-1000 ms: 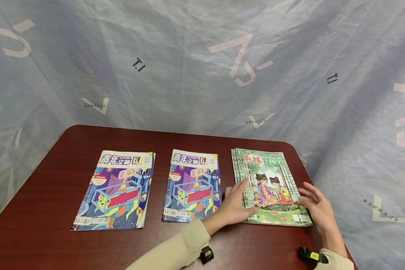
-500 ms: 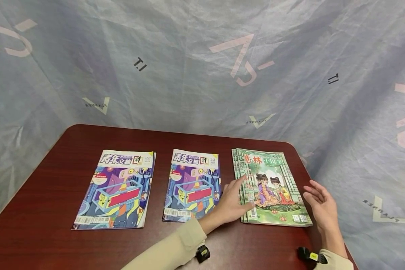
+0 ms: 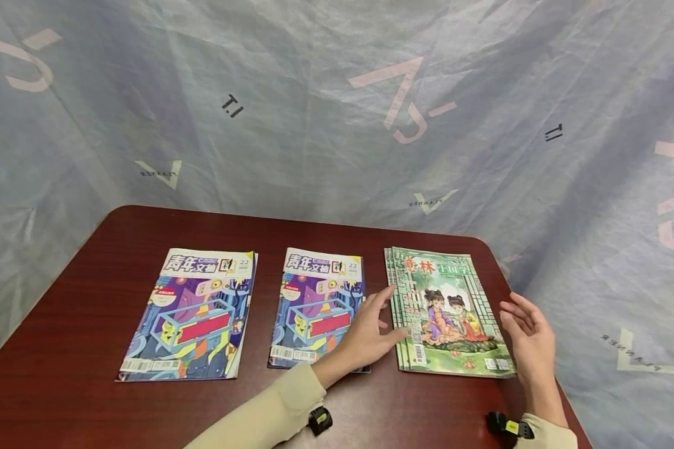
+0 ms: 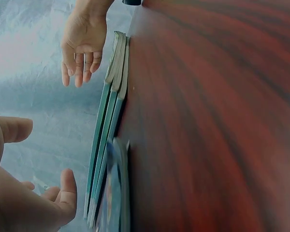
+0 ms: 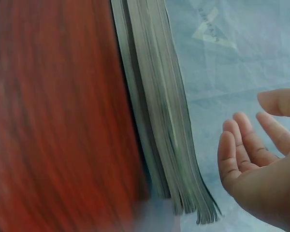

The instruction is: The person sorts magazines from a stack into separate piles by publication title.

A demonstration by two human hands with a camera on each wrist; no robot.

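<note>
A stack of several green illustrated magazines [image 3: 452, 312] lies at the right of the table, its layers slightly fanned out along the left side. Just off that left side is my left hand [image 3: 365, 333], fingers spread and holding nothing; it covers part of the middle purple magazine [image 3: 314, 312]. My right hand [image 3: 530, 337] hovers beside the stack's right edge, palm turned inward, also holding nothing. In the left wrist view the green spines [image 4: 106, 116] show stacked beyond the purple magazine. The right wrist view shows the page edges [image 5: 159, 96] apart from my loosely bent fingers [image 5: 227, 154].
Another purple magazine [image 3: 188, 318] lies at the left, with a second one's edge showing beneath it. The dark red wooden table [image 3: 78, 349] has rounded far corners. A grey printed curtain [image 3: 292, 125] hangs behind it and along the right side.
My left hand has drawn back leftward from the green stack's left side, over the middle purple magazine. My right hand has moved slightly and stays beside the stack's right edge. The magazines stay put.
</note>
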